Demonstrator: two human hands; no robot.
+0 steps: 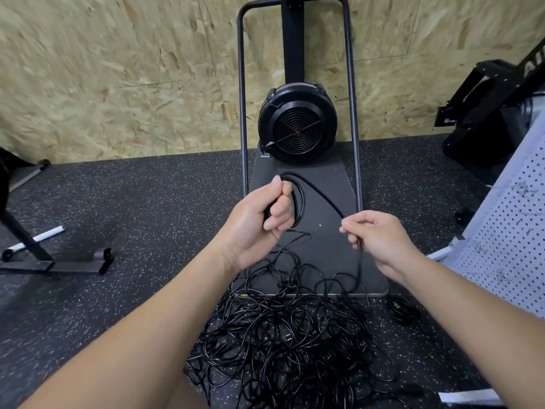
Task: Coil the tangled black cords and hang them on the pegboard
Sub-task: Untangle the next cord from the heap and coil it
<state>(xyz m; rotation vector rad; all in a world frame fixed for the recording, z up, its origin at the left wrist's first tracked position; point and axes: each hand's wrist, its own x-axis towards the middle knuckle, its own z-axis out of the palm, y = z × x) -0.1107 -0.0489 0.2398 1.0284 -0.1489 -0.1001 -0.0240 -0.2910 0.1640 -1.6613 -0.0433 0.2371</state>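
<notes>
The left hand (259,215) grips a small coil (298,199) of black cord while the right hand (374,236) pinches its running strand (held apart), above the tangled cords (283,335) heaped on the speckled floor (118,202) near the white pegboard (513,231).

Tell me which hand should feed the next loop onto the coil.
Right. The right hand pinches the cord running from the tangle, so it can likely bring the next length over. The left hand is busy gripping the coil.

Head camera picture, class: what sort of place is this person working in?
Probably a gym: speckled rubber floor, a fan-wheel exercise machine against a chipboard wall, and a black equipment frame at the left.
</notes>
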